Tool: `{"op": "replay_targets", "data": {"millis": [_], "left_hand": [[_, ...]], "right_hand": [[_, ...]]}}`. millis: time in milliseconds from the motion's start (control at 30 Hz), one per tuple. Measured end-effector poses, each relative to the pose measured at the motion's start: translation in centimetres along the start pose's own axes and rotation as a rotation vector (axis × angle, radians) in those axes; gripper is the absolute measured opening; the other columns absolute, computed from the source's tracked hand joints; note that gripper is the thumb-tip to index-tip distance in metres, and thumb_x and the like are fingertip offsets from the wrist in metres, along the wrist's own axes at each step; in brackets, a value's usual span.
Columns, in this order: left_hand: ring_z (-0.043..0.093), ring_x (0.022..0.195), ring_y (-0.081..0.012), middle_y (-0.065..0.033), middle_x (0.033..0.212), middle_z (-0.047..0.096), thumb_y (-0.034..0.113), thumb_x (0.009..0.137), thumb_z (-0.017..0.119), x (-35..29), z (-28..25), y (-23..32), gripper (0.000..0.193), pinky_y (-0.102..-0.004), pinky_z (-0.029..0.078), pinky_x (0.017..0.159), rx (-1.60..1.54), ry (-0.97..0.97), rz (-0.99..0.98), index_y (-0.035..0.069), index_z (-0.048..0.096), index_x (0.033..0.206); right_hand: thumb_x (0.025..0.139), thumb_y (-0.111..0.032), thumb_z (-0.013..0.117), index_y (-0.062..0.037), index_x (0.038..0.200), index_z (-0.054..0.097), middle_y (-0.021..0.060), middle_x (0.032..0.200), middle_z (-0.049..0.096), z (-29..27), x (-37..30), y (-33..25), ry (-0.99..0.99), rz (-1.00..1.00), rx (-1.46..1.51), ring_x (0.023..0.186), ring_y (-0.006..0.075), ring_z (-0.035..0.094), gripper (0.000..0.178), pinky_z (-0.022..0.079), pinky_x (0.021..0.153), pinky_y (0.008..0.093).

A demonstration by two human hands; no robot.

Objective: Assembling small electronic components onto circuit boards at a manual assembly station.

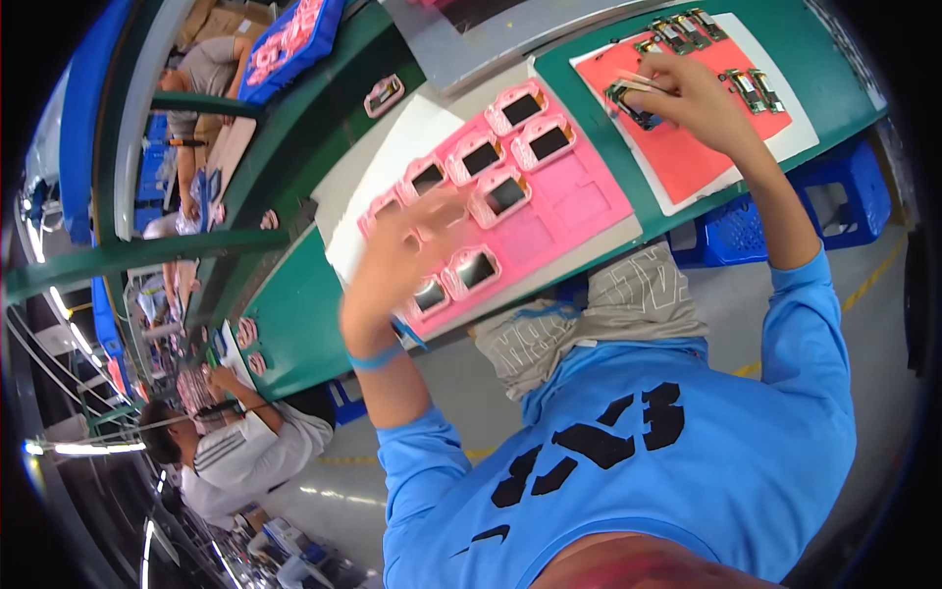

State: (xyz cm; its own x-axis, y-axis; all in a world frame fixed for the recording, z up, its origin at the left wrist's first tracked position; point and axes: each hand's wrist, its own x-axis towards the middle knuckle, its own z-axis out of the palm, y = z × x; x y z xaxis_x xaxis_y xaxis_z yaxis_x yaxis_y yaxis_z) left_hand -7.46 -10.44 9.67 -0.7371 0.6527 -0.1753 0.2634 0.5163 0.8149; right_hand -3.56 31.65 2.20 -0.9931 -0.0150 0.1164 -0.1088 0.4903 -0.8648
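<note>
My left hand (397, 260), blurred by motion, hovers over the left part of a pink tray (520, 236); its fingers look stretched and apart, with nothing visible in them. Several pink casings with dark screens sit in the tray, such as one casing (502, 194) just right of that hand. Over a red sheet (677, 162) to the right, my right hand (692, 103) has its thumb and fingers closed on a small green circuit board (636, 110). More circuit boards (677, 34) lie in a row at the sheet's far edge, and others (754, 90) lie right of the hand.
The green workbench (294, 334) carries a white sheet (383, 147) beside the tray. One pink casing (384, 95) lies farther back. Blue crates (731, 236) stand below the bench at right. Co-workers, one in a white shirt (250, 456), sit along the left; a blue bin (294, 49) holds pink parts.
</note>
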Motion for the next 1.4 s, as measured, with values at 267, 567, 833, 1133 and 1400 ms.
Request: {"op": "replay_targets", "data": {"millis": [267, 567, 833, 1133, 1400], "left_hand": [[0.067, 0.087, -0.0189, -0.0186, 0.122, 0.071, 0.022, 0.109, 0.062, -6.3, 19.9, -1.2, 0.047, -0.0290, 0.056, 0.073, -0.822, 0.516, -0.108, 0.001, 0.055, 0.151], [0.053, 0.057, -0.0113, -0.0061, 0.078, 0.064, 0.022, 0.115, 0.051, -11.2, 15.6, -5.3, 0.025, -0.0218, 0.036, 0.047, -0.978, 0.888, -0.171, 0.004, 0.066, 0.107], [0.054, 0.057, -0.0117, -0.0034, 0.065, 0.060, 0.015, 0.106, 0.061, -8.6, 9.0, -5.0, 0.014, -0.0211, 0.037, 0.049, -0.703, 0.546, -0.322, 0.003, 0.068, 0.106], [0.064, 0.063, -0.0161, -0.0066, 0.078, 0.075, 0.014, 0.094, 0.077, -3.5, 10.4, -5.4, 0.020, -0.0293, 0.051, 0.060, 0.185, 0.548, -0.139, 0.002, 0.070, 0.109], [0.067, 0.070, -0.0156, -0.0076, 0.089, 0.074, 0.006, 0.093, 0.076, -4.8, 9.6, -6.8, 0.024, -0.0283, 0.052, 0.062, -0.222, 0.531, -0.235, 0.003, 0.068, 0.115]], "right_hand": [[0.108, -0.014, 0.063, -0.0098, 0.122, 0.059, 0.0078, 0.077, 0.078, 15.6, -11.3, -7.9, -0.421, 0.286, 0.831, 0.049, 0.0009, 0.041, 0.015, 0.021, 0.046, 0.0166], [0.109, -0.009, 0.056, -0.0008, 0.144, 0.059, 0.0058, 0.077, 0.074, 19.9, -14.7, -9.4, -0.411, 0.304, 0.824, 0.052, 0.0004, 0.041, 0.036, 0.022, 0.048, 0.0162], [0.113, -0.013, 0.050, 0.0009, 0.138, 0.064, 0.0027, 0.071, 0.064, 18.9, -13.1, -7.0, -0.326, 0.394, 0.904, 0.055, 0.0010, 0.042, 0.032, 0.025, 0.049, 0.0173], [0.117, -0.021, 0.044, -0.0002, 0.122, 0.064, 0.0050, 0.072, 0.065, 20.1, -12.0, -6.5, -0.356, 0.491, 0.915, 0.046, 0.0034, 0.044, 0.029, 0.030, 0.044, 0.0194], [0.117, -0.021, 0.044, -0.0024, 0.112, 0.061, 0.0071, 0.066, 0.066, 21.7, -10.7, -9.4, -0.449, 0.589, 1.016, 0.037, 0.0083, 0.042, 0.025, 0.033, 0.038, 0.0217]]}}
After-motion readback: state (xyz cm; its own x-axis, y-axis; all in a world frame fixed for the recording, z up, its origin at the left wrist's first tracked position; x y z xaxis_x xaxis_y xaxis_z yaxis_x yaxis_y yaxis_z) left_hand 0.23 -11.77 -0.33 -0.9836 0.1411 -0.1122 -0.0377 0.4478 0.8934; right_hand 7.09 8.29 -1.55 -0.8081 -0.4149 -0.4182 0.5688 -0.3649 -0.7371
